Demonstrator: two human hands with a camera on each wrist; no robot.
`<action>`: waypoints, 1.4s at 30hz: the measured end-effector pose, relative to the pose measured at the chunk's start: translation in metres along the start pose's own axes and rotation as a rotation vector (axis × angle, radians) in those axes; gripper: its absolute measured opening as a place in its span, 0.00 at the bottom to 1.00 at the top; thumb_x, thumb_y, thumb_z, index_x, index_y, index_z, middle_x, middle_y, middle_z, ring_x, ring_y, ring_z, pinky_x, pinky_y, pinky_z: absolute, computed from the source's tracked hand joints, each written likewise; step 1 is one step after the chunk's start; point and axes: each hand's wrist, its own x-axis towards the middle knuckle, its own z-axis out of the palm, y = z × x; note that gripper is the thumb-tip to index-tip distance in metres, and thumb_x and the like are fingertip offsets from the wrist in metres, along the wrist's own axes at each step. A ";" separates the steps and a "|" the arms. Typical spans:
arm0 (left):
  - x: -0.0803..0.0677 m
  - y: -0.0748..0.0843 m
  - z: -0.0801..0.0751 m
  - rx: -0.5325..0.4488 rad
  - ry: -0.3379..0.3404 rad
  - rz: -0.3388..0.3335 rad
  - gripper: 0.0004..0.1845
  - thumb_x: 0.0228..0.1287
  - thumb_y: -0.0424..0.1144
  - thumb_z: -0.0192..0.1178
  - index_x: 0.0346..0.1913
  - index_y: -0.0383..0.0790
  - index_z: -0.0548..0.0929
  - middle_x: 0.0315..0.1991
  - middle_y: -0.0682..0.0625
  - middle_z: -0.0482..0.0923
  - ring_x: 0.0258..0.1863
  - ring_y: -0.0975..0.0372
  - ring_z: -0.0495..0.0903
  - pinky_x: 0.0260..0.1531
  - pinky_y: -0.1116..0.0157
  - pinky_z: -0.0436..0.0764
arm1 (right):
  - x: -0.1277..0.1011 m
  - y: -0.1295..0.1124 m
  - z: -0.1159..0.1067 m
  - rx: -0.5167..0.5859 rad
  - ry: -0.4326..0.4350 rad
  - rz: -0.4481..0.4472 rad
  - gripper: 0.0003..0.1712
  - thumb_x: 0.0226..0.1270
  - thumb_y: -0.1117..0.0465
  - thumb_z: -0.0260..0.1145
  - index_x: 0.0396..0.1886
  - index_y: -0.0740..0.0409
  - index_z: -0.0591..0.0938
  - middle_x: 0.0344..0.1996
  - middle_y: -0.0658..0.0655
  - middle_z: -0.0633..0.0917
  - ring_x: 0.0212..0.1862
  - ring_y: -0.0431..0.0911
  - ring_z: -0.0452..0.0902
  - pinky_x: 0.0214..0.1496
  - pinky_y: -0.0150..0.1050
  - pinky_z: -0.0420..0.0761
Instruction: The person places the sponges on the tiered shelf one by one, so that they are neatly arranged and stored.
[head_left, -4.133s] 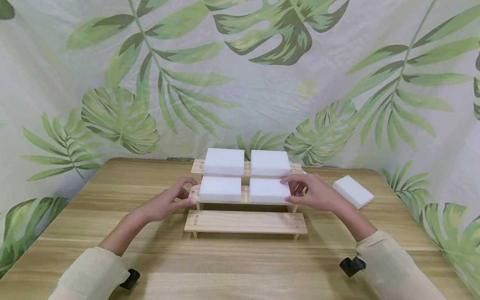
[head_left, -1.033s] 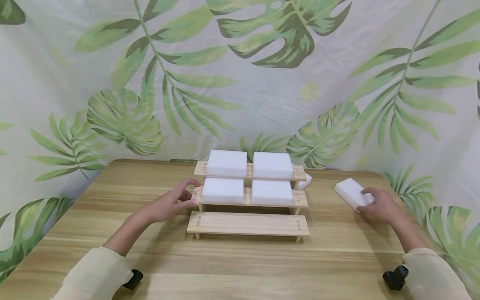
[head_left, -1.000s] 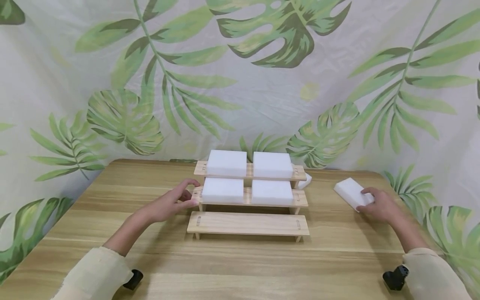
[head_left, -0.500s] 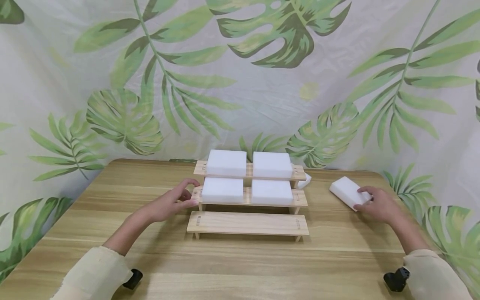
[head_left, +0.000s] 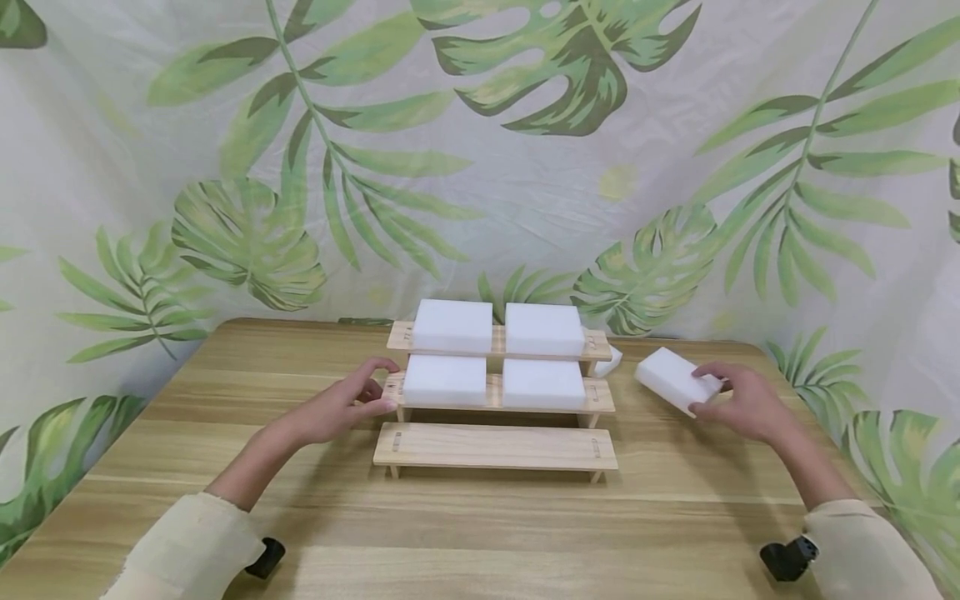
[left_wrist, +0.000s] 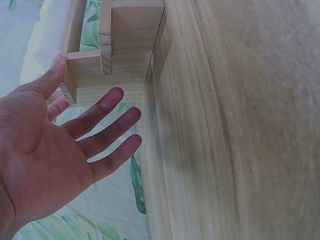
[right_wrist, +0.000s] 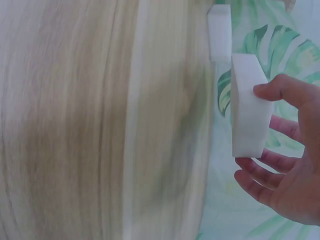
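Note:
In the head view a three-tier wooden stand [head_left: 495, 447] stands mid-table, two white foam blocks [head_left: 445, 379] on its middle tier and two on the top tier. The front low tier is bare. My left hand [head_left: 333, 408] pinches the left end of the middle tier between thumb and index finger; its other fingers [left_wrist: 107, 137] are spread in the left wrist view. To the right of the stand, my right hand [head_left: 750, 404] grips another white foam block [head_left: 670, 379] by its right end, tilted. In the right wrist view the thumb presses one face of this block [right_wrist: 247, 115].
Behind the stand's right end, part of another white piece [head_left: 609, 362] shows on the wooden table [head_left: 480, 542]. A leaf-print cloth [head_left: 525, 192] hangs along the table's back edge. Black devices [head_left: 789, 558] sit at both wrists.
My right hand has left the middle tier's right block, taken hold of the loose block at the right and lifted it leftward toward the stand. The left hand has stayed at the stand.

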 end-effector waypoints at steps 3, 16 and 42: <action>0.000 -0.001 0.000 -0.002 -0.002 0.000 0.27 0.79 0.40 0.58 0.71 0.38 0.59 0.47 0.40 0.80 0.49 0.49 0.81 0.45 0.52 0.79 | 0.000 -0.007 0.000 0.014 -0.012 -0.027 0.28 0.53 0.59 0.81 0.51 0.69 0.83 0.48 0.73 0.85 0.44 0.65 0.83 0.39 0.47 0.78; 0.000 0.000 0.000 -0.023 -0.005 0.008 0.27 0.80 0.40 0.58 0.71 0.38 0.59 0.46 0.39 0.81 0.49 0.46 0.81 0.46 0.51 0.79 | -0.001 -0.025 0.000 0.069 -0.030 -0.064 0.22 0.55 0.59 0.79 0.48 0.63 0.84 0.44 0.65 0.87 0.42 0.57 0.83 0.36 0.41 0.78; 0.000 0.001 0.000 -0.023 -0.005 0.010 0.26 0.79 0.39 0.58 0.70 0.38 0.59 0.45 0.38 0.82 0.49 0.45 0.81 0.47 0.48 0.78 | -0.009 -0.031 -0.011 0.177 0.011 -0.164 0.19 0.55 0.67 0.78 0.47 0.63 0.86 0.42 0.58 0.85 0.39 0.39 0.74 0.32 0.35 0.77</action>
